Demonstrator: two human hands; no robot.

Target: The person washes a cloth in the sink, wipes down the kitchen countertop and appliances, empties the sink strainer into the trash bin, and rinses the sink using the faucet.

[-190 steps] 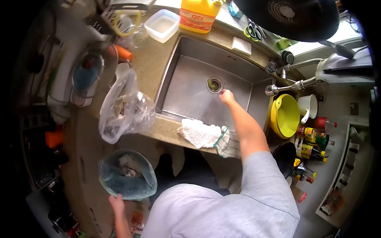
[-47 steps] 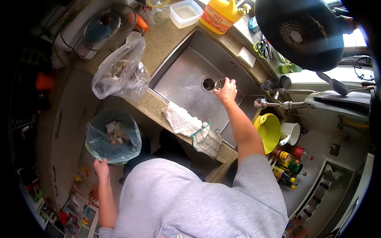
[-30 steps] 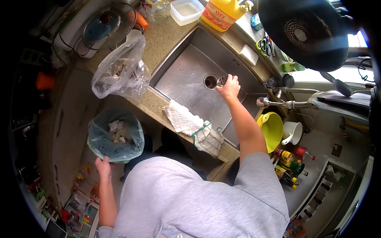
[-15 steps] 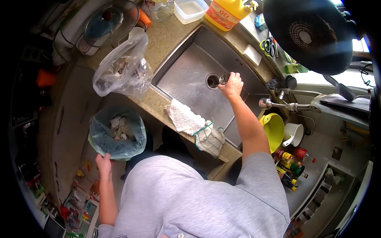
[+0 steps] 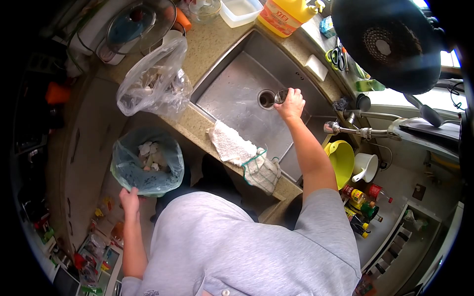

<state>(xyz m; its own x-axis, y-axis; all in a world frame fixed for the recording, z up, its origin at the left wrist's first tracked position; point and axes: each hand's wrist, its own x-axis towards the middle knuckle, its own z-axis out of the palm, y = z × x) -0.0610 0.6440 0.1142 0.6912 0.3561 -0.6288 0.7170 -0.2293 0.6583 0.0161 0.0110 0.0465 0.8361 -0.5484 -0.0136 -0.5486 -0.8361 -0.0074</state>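
My right hand (image 5: 292,103) reaches into the steel sink (image 5: 232,81), its fingers closed on a small round sink strainer (image 5: 281,96). The strainer is just beside the drain hole (image 5: 266,99), which shows dark and uncovered. At the lower left, my left hand (image 5: 129,200) grips the rim of a trash bin (image 5: 173,183) lined with a greenish plastic bag. Crumpled paper and food scraps (image 5: 152,155) lie inside the bin.
A clear plastic bag with scraps (image 5: 155,81) hangs over the counter edge. White cloths (image 5: 229,144) drape over the sink's front edge. A yellow detergent jug (image 5: 284,18) stands behind the sink; the faucet (image 5: 355,131) and a hanging pan (image 5: 387,47) are at right.
The view has shifted slightly. Both hands keep their grips, and the strainer stays beside the drain hole, turned a little.
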